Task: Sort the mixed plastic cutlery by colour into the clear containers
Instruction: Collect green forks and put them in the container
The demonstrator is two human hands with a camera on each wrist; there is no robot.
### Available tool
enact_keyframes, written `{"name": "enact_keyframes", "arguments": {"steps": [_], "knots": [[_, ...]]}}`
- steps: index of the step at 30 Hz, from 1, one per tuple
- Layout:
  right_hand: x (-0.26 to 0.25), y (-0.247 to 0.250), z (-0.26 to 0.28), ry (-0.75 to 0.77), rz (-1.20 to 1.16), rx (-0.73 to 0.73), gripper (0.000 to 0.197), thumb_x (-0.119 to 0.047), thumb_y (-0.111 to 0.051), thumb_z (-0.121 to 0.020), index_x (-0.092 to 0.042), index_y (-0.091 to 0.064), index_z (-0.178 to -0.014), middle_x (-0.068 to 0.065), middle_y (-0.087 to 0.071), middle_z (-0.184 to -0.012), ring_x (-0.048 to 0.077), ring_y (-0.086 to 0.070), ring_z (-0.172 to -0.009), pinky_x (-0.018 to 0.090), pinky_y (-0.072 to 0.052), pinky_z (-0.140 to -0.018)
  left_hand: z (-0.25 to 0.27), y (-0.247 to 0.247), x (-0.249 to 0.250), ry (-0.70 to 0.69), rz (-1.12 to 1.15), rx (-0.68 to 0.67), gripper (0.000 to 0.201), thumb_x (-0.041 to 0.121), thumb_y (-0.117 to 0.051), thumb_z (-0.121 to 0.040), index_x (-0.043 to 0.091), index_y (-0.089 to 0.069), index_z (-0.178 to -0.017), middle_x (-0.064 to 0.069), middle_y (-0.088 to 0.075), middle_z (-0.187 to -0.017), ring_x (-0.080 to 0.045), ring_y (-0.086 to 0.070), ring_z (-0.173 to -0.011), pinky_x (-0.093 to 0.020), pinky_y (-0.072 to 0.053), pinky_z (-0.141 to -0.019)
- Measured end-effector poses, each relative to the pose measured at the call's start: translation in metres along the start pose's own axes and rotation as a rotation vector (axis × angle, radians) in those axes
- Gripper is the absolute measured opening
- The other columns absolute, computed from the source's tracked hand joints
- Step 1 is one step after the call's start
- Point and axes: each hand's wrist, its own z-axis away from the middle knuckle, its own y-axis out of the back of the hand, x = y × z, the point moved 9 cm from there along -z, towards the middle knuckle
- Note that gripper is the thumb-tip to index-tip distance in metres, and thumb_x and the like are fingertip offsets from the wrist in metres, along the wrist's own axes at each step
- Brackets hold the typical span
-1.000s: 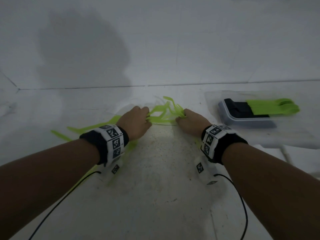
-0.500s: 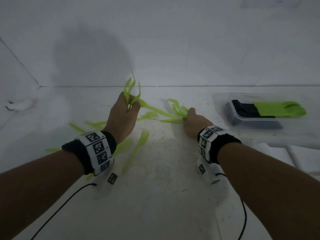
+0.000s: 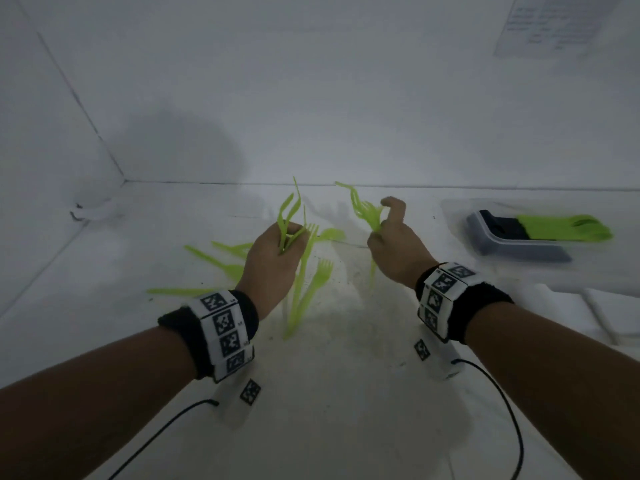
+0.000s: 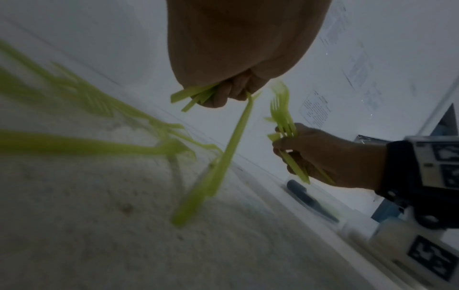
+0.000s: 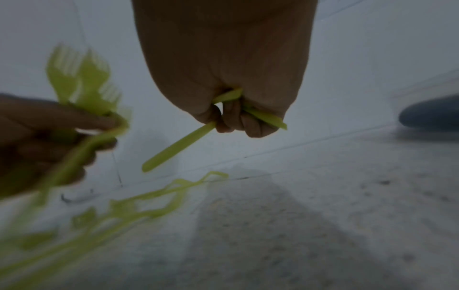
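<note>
Lime-green plastic fills both fists here: we see the left hand point(image 3: 273, 258) raised off the white table point(image 3: 346, 410), its fingers curled round a bunch of green forks point(image 3: 289, 216) whose tined ends fan upward above the knuckles, while one longer fork point(image 4: 223, 159) hangs down from the same grip toward the tabletop, as the left wrist view shows. The right hand point(image 3: 394, 244) is lifted too, near the left but apart from it, and it grips its own green bundle point(image 3: 363, 209), with the forefinger crooked above the tines; from the right wrist view we make out handle ends point(image 5: 178, 145) poking down past the curled fingers point(image 5: 250, 123). Loose green cutlery point(image 3: 221, 261) lies scattered on the table to the left of and beneath the left hand, including two forks point(image 3: 311, 285) lying side by side between the wrists (the wrist views blur these badly, so we cannot tell forks from other pieces there). Well off to the right stands a clear container point(image 3: 519, 247) holding dark pieces point(image 3: 502, 226) at its left end and a neat layer of green cutlery point(image 3: 564, 226) jutting over its right rim. Both wrists wear black bands point(image 3: 464, 303) with printed square markers.
</note>
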Motion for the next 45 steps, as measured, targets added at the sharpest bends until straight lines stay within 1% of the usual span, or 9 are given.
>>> {"name": "enact_keyframes", "arguments": {"steps": [4, 8, 14, 20, 26, 32, 36, 41, 45], "knots": [[-0.024, -0.001, 0.025, 0.057, -0.075, 0.040, 0.048, -0.013, -0.050, -0.100, -0.024, -0.031, -0.143, 0.006, -0.055, -0.073, 0.023, -0.055, -0.058, 0.034, -0.044, -0.056, 0.000, -0.015, -0.008, 0.084, 0.045, 0.045, 0.016, 0.035, -0.066, -0.097, 0.020, -0.071, -0.096, -0.006, -0.073, -0.091, -0.021, -0.067, -0.087, -0.041, -0.054, -0.085], [-0.030, -0.002, 0.041, 0.111, -0.076, 0.077, 0.048, -0.017, -0.050, -0.105, -0.014, -0.025, -0.146, 0.015, -0.060, -0.084, 0.029, -0.060, -0.067, 0.039, -0.048, -0.062, -0.001, -0.029, -0.010, 0.165, 0.146, 0.109, 0.023, 0.033, -0.070, -0.092, 0.010, -0.072, -0.091, -0.015, -0.073, -0.091, -0.033, -0.068, -0.087, -0.049, -0.055, -0.085], [-0.031, 0.010, 0.053, 0.201, -0.037, 0.094, 0.001, -0.015, -0.054, -0.101, -0.015, -0.054, -0.103, -0.004, -0.055, -0.073, 0.005, -0.048, -0.058, 0.021, -0.035, -0.053, 0.008, -0.056, 0.005, 0.279, 0.305, 0.121, 0.024, 0.024, -0.069, -0.093, 0.000, -0.072, -0.091, -0.018, -0.069, -0.084, -0.019, -0.053, -0.068, -0.033, -0.044, -0.066], [-0.005, 0.034, 0.068, 0.140, -0.072, 0.133, 0.033, -0.036, -0.057, -0.102, -0.013, -0.056, -0.078, -0.005, -0.052, -0.064, 0.007, -0.045, -0.057, 0.015, -0.036, -0.055, 0.025, -0.096, 0.024, 0.368, 0.417, 0.066, 0.030, 0.018, -0.069, -0.094, 0.017, -0.057, -0.066, 0.002, -0.040, -0.056, -0.013, -0.033, -0.046, -0.026, -0.034, -0.052], [0.028, 0.072, 0.080, 0.086, -0.209, 0.268, 0.042, -0.041, -0.058, -0.101, -0.005, -0.054, -0.081, 0.008, -0.056, -0.068, 0.018, -0.043, -0.060, 0.023, -0.034, -0.054, 0.042, -0.133, 0.038, 0.354, 0.426, 0.088, 0.015, 0.024, -0.073, -0.093, 0.010, -0.072, -0.090, -0.004, -0.051, -0.071, -0.010, -0.036, -0.046, -0.023, -0.038, -0.050], [0.033, 0.087, 0.092, 0.137, -0.238, 0.291, 0.040, -0.032, -0.065, -0.098, -0.007, -0.045, -0.074, 0.002, -0.048, -0.059, 0.009, -0.038, -0.054, 0.020, -0.034, -0.051, 0.057, -0.150, 0.057, 0.288, 0.377, 0.111, 0.033, 0.019, -0.072, -0.094, 0.020, -0.063, -0.063, 0.013, -0.045, -0.047, -0.006, -0.039, -0.043, -0.021, -0.038, -0.048], [0.044, 0.091, 0.097, 0.099, -0.295, 0.316, 0.037, -0.026, -0.064, -0.095, -0.015, -0.038, -0.070, -0.008, -0.041, -0.057, 0.007, -0.038, -0.053, 0.018, -0.033, -0.049, 0.067, -0.147, 0.062, 0.224, 0.344, 0.206, 0.026, 0.024, -0.074, -0.092, 0.000, -0.071, -0.080, -0.004, -0.045, -0.062, -0.015, -0.036, -0.054, -0.026, -0.034, -0.050], [0.035, 0.086, 0.101, 0.165, -0.240, 0.240, 0.044, -0.037, -0.062, -0.099, -0.019, -0.040, -0.065, -0.006, -0.043, -0.055, 0.008, -0.042, -0.055, 0.019, -0.033, -0.051, 0.072, -0.150, 0.068, 0.182, 0.324, 0.207, 0.055, 0.014, -0.069, -0.095, 0.029, -0.057, -0.043, 0.015, -0.039, -0.046, -0.006, -0.033, -0.045, -0.021, -0.033, -0.048], [0.035, 0.082, 0.099, 0.158, -0.338, 0.181, 0.043, -0.041, -0.061, -0.101, -0.008, -0.058, -0.074, -0.004, -0.053, -0.061, 0.006, -0.044, -0.056, 0.017, -0.032, -0.052, 0.071, -0.149, 0.070, 0.182, 0.385, 0.193, 0.010, 0.014, -0.071, -0.095, 0.008, -0.075, -0.087, 0.019, -0.053, -0.049, 0.004, -0.048, -0.047, -0.015, -0.042, -0.055]]}}
